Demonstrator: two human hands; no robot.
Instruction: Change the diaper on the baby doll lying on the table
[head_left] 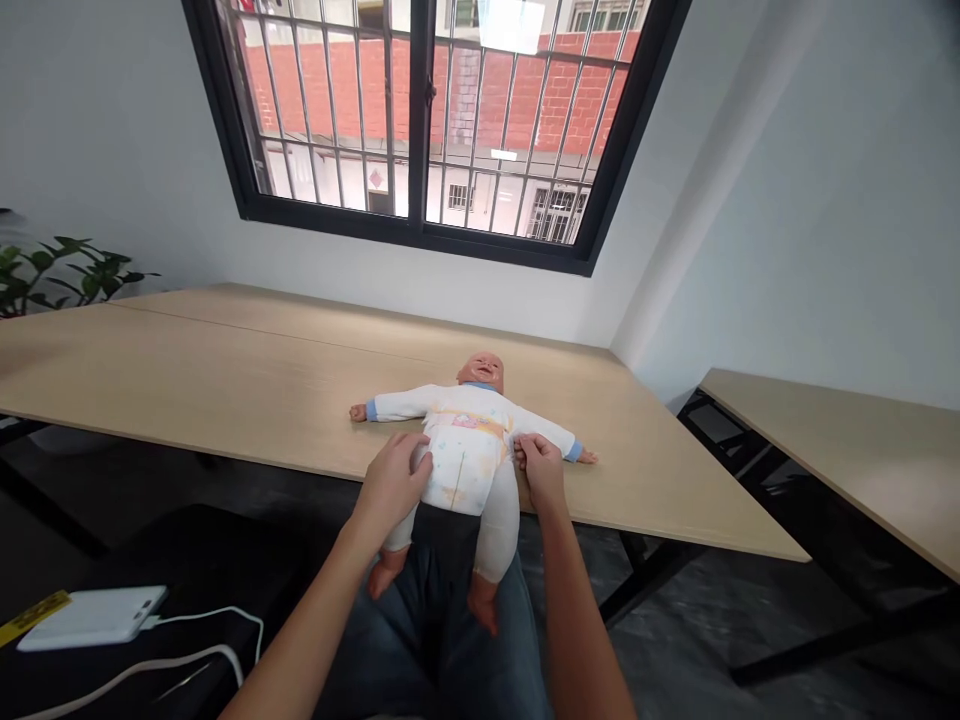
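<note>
A baby doll [469, 440] lies on its back on a light wood table [225, 380], arms spread, wearing a white long-sleeved top with blue cuffs. A white disposable diaper [459, 470] with a yellow waistband covers its middle. Its bare legs hang past the table edge, over my jeans [450, 640]. My left hand [390, 485] wraps the diaper's side at the doll's hip. My right hand [541, 470] pinches the opposite side of the diaper's waist, near the doll's arm. My fingers hide part of the waistband.
A white power bank [90, 618] with a white cable lies on a dark surface at lower left. A second wood table [832, 460] stands at right. A green plant [60, 275] is at far left, and a barred window [420, 110] is behind the table.
</note>
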